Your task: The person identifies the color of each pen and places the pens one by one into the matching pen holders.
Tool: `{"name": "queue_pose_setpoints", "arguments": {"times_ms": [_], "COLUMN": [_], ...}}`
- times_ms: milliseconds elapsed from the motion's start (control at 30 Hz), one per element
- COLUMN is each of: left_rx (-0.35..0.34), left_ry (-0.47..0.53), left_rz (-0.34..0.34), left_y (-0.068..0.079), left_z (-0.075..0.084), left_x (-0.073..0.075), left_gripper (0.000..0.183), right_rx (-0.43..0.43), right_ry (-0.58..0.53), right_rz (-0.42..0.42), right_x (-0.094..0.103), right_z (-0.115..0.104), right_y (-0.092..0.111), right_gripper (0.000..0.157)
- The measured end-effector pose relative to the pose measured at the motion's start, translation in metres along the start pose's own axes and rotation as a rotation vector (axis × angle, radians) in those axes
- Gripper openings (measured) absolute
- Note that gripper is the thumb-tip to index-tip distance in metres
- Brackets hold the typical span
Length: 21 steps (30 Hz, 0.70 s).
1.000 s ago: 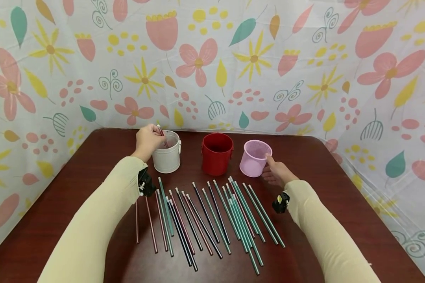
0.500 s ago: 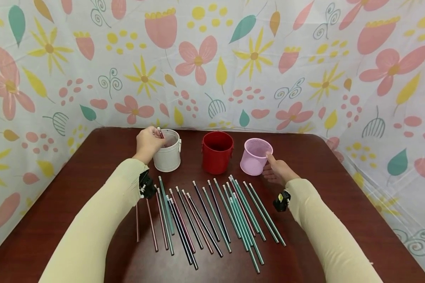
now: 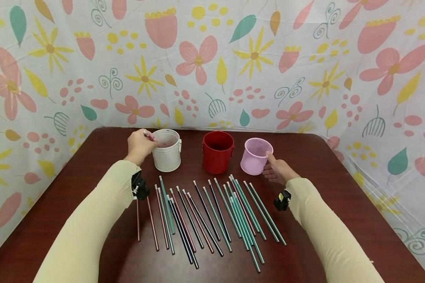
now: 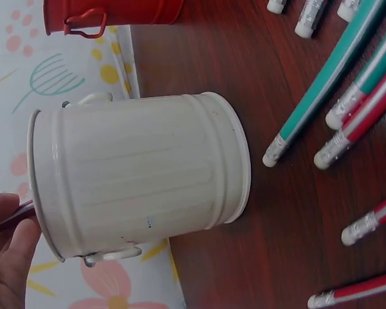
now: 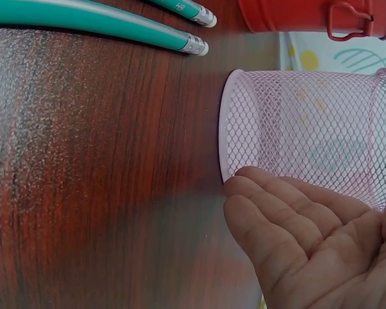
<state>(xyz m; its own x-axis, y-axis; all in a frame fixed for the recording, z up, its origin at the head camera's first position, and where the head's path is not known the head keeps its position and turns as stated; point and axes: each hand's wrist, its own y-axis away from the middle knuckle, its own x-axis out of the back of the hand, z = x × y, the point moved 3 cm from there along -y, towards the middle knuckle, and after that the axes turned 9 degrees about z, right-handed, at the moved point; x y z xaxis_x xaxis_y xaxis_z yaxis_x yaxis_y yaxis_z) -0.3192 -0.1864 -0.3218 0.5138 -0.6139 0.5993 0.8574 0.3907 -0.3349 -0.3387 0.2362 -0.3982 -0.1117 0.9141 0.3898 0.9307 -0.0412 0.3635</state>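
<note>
My left hand [image 3: 140, 146] pinches a red pencil [image 3: 150, 136] at the left rim of the white bucket [image 3: 167, 155]. The pencil tilts, its eraser end up and left; its lower end is hidden by hand and bucket. In the left wrist view, the thumb and fingers [image 4: 13, 257] hold it at the bucket's mouth. My right hand [image 3: 278, 171] is beside the pink mesh pot [image 3: 253, 161], its thumb touching the rim. In the right wrist view its fingers [image 5: 276, 212] lie extended alongside the mesh wall.
A red bucket [image 3: 216, 157] stands between the white bucket and the mesh pot. Several teal, dark blue and red pencils [image 3: 246, 224] lie in a spread row on the brown table [image 3: 304, 236], erasers toward the containers. A flowered curtain [image 3: 212, 98] hangs behind.
My left hand has shifted left to the white bucket's outer rim, and its pencil has gone from nearly upright to strongly tilted. The right hand and mesh pot stay put.
</note>
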Motion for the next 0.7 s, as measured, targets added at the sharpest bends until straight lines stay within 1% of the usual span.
{"name": "queue_pose_setpoints", "arguments": {"times_ms": [100,300,433,533,600,700], "left_rx": [-0.017,0.026,0.046,0.067,0.071,0.058], "left_ry": [-0.039,-0.033,-0.030,-0.010,0.001,-0.001], "left_rz": [0.001,-0.001,0.008,0.005,0.005,0.011], "left_y": [0.000,0.001,0.001,0.001,0.001,0.000], "left_z": [0.002,0.000,-0.006,-0.011,-0.015,-0.020], "left_x": [0.002,0.007,0.010,0.011,0.011,0.012], "left_gripper": [0.005,0.010,0.015,0.019,0.021,0.021], "right_rx": [0.002,-0.001,-0.002,0.001,0.003,0.005], "right_ry": [-0.001,0.001,0.005,0.006,0.006,0.015], "right_rz": [-0.002,-0.009,-0.008,-0.008,-0.011,-0.009], "right_x": [0.000,0.000,0.001,0.001,0.001,0.001], "right_z": [0.001,0.002,0.002,0.001,0.000,0.001], "right_y": [0.000,0.000,0.001,0.001,0.000,-0.001], "right_gripper": [0.089,0.088,0.089,0.089,0.089,0.088]}}
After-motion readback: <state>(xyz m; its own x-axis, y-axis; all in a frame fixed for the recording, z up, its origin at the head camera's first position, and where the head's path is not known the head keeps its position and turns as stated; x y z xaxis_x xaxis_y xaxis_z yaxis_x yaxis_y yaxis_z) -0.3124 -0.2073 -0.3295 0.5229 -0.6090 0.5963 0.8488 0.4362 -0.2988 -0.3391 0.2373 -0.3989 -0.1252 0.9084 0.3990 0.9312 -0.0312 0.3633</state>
